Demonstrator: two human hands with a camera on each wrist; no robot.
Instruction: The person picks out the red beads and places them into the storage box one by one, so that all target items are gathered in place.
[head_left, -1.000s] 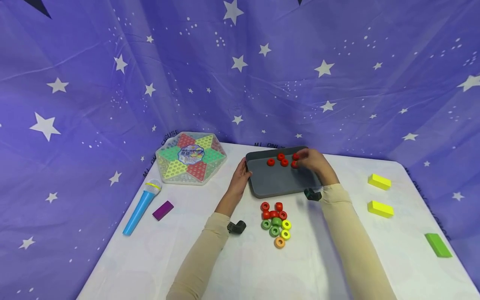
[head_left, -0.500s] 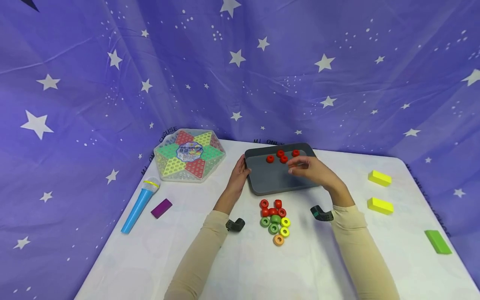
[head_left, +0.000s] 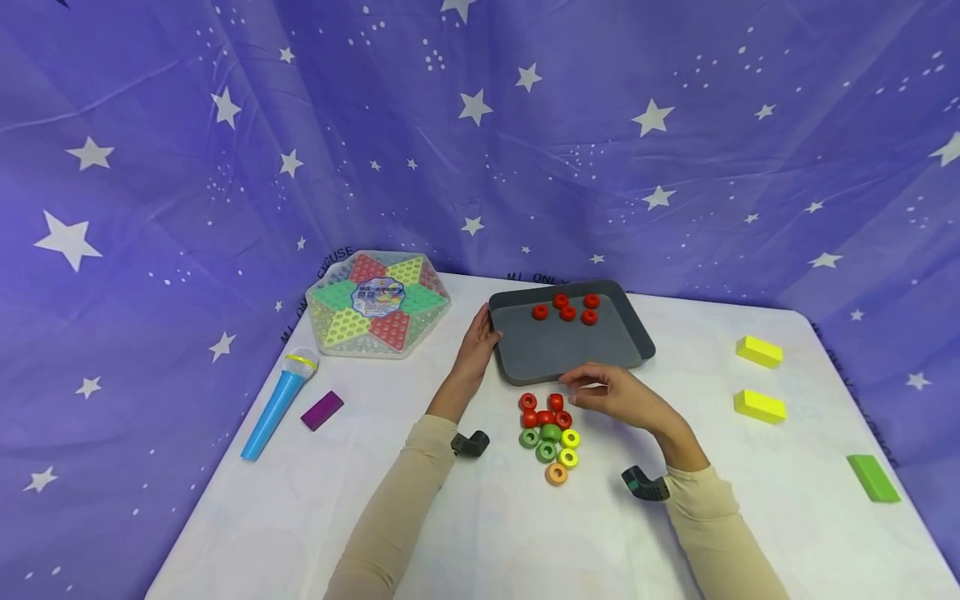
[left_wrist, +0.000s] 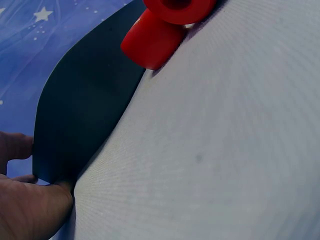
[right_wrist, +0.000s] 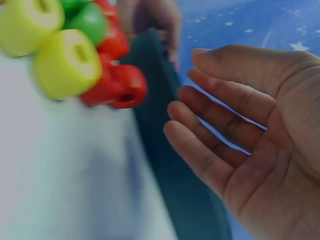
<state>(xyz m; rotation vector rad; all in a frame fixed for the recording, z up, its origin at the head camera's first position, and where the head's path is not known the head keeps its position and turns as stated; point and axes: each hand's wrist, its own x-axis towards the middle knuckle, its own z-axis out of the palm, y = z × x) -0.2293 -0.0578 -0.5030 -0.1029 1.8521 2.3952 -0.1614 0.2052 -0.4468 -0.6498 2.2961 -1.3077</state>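
Note:
My left hand (head_left: 474, 352) holds the left side of a dark grey tray (head_left: 547, 354), its thumb close to the near corner; the tray's wall (left_wrist: 85, 95) fills part of the left wrist view. Several red beads (head_left: 567, 313) lie inside at the far side. My right hand (head_left: 615, 395) is beside the tray's near edge, fingers apart and slightly bent, the palm bare in the right wrist view. Just left of its fingertips is a cluster of beads: red beads (head_left: 545, 418), green beads (head_left: 547, 451), yellow beads (head_left: 568, 458) and an orange bead (head_left: 557, 474).
At left are a boxed star-shaped board game (head_left: 378, 304), a blue toy microphone (head_left: 277, 404) and a purple block (head_left: 322, 411). Two yellow blocks (head_left: 760, 406) and a green block (head_left: 873, 478) lie at right. A starry purple curtain (head_left: 480, 167) hangs behind the white table (head_left: 480, 525).
My right hand has let go of a red bead among the others in the tray and come back toward me, to the near cluster. The left hand stays on the tray.

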